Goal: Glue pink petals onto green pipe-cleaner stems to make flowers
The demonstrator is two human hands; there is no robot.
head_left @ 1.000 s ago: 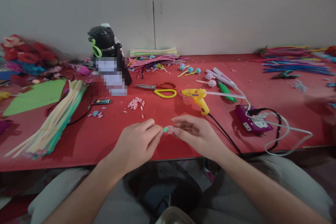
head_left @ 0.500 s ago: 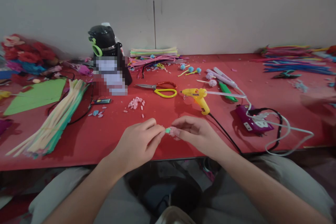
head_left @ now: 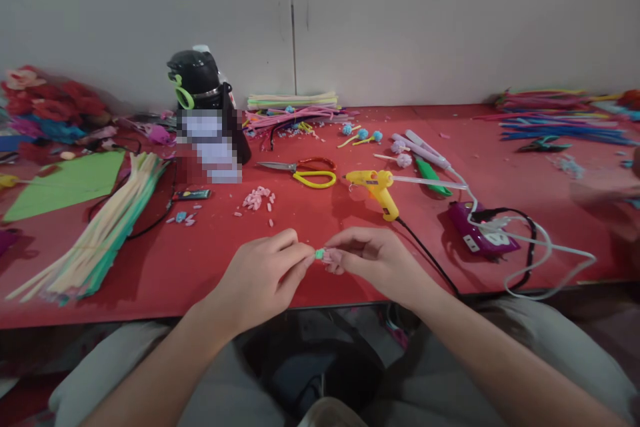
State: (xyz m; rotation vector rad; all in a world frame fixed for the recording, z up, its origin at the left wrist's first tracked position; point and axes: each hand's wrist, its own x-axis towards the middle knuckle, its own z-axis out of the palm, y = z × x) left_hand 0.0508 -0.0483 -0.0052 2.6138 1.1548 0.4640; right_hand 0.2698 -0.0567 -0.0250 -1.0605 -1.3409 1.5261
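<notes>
Between my two hands, just above the front of the red table (head_left: 210, 280), is a small pipe-cleaner flower (head_left: 319, 254) with a green base and pink petal pieces. My left hand (head_left: 270, 271) pinches its green end between thumb and forefinger. The fingertips of my right hand (head_left: 376, 259) close on its pink end and partly cover it. Beyond my left hand lies a loose heap of short pink pieces (head_left: 257, 198). Scissors (head_left: 315, 177) with red and yellow handles lie past my hands, and a yellow glue gun (head_left: 383, 193) stands beside them.
Bundled pale and green pipe cleaners (head_left: 107, 233) lie left, near a black bottle (head_left: 200, 77). A purple power strip (head_left: 480, 230) with tangled cords sits right, and the glue gun's black cord (head_left: 430, 257) runs to the front edge. Another person's blurred hand (head_left: 600, 193) is at far right.
My hands keep their hold on the small flower. A little more of its pink end shows by my right fingertips. The view has shifted slightly.
</notes>
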